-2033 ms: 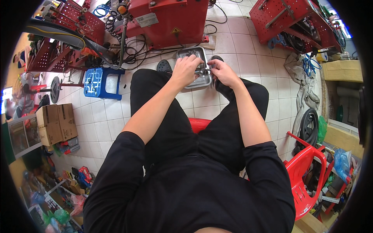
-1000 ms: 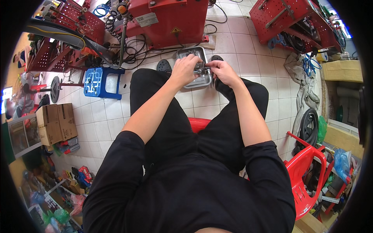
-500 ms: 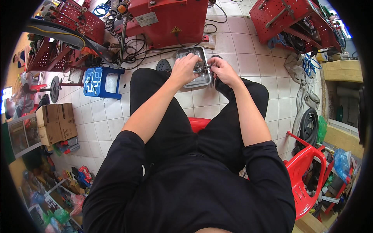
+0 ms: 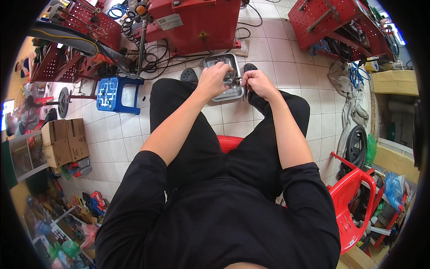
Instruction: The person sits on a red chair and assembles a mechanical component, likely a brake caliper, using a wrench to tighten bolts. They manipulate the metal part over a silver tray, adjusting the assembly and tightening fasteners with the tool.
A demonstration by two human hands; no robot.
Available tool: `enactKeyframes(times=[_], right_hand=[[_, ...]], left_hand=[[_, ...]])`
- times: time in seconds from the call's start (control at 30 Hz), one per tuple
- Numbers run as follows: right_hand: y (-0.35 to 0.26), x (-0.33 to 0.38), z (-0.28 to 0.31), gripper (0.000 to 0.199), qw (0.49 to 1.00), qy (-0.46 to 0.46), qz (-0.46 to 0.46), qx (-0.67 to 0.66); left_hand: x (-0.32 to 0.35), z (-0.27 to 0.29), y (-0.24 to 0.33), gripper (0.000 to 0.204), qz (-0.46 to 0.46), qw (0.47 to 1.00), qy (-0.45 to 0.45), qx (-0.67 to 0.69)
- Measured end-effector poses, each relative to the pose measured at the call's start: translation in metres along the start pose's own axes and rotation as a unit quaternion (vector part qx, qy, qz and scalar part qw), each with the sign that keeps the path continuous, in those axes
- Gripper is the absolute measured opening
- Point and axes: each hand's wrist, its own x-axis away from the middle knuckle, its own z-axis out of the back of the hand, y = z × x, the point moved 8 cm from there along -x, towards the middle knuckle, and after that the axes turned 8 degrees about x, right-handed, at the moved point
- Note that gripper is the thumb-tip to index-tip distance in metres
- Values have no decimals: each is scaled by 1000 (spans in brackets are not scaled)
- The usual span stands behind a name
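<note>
Both hands are over a grey rectangular tray (image 4: 229, 95) on the floor between my feet. My left hand (image 4: 214, 80) is closed around a small shiny metal part (image 4: 229, 81), which shows at its fingertips; its exact kind is too small to tell. Just right of it, my right hand (image 4: 260, 84) has its fingers curled in a pinch at the end of that part. Whatever those right fingers hold is hidden. More metal pieces, blurred, lie in the tray beneath the hands.
A red machine (image 4: 192, 27) stands beyond the tray, with black hoses (image 4: 156, 62) at its left. A blue stool (image 4: 117, 95) is on the left, near cardboard boxes (image 4: 65, 142). A red chair (image 4: 351, 208) stands at right, below a red perforated cart (image 4: 333, 22).
My right hand's fingers have curled in more tightly, and its raised fingers have come down. The left hand and the metal part have stayed almost in place.
</note>
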Motion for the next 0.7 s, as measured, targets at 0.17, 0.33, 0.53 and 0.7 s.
enactKeyframes(times=[0.17,0.33,0.53,0.7], right_hand=[[-26,12,3,19,993,102,16,-64],[-9,1,2,19,999,38,19,-30],[-20,9,2,22,995,82,6,-56],[-22,8,3,23,997,64,26,-39]], left_hand=[[1,1,-5,55,5,1000,4,-2],[0,0,-2,55,0,1000,5,0],[1,1,-3,55,3,1000,4,-4],[0,1,-5,55,11,1000,5,3]])
